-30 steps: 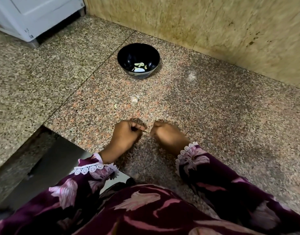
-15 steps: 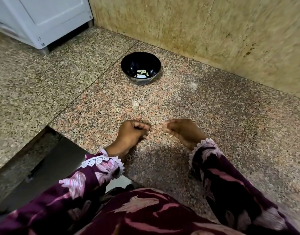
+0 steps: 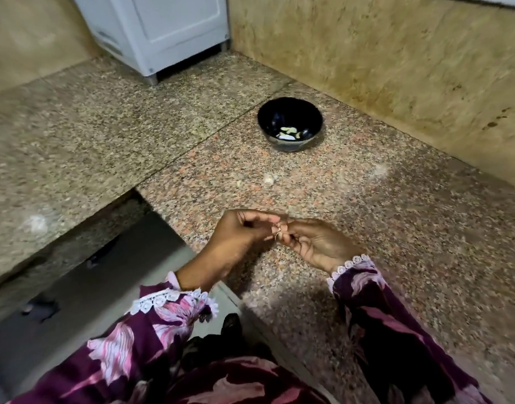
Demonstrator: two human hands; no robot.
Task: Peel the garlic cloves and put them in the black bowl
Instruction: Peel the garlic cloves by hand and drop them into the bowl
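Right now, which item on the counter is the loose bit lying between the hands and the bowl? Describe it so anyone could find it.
Start at the black bowl on the speckled granite counter near the wall. Come toward the hands: a small pale garlic piece lies alone on the stone, outside the bowl, touched by neither hand.

Dim, warm indoor light, soft shadows beneath the sleeves, motion blur throughout, wide-angle bending at the edges.

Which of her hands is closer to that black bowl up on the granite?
Right, narrowly. The right hand sits almost straight below the round black bowl; the left hand is below it and further left.
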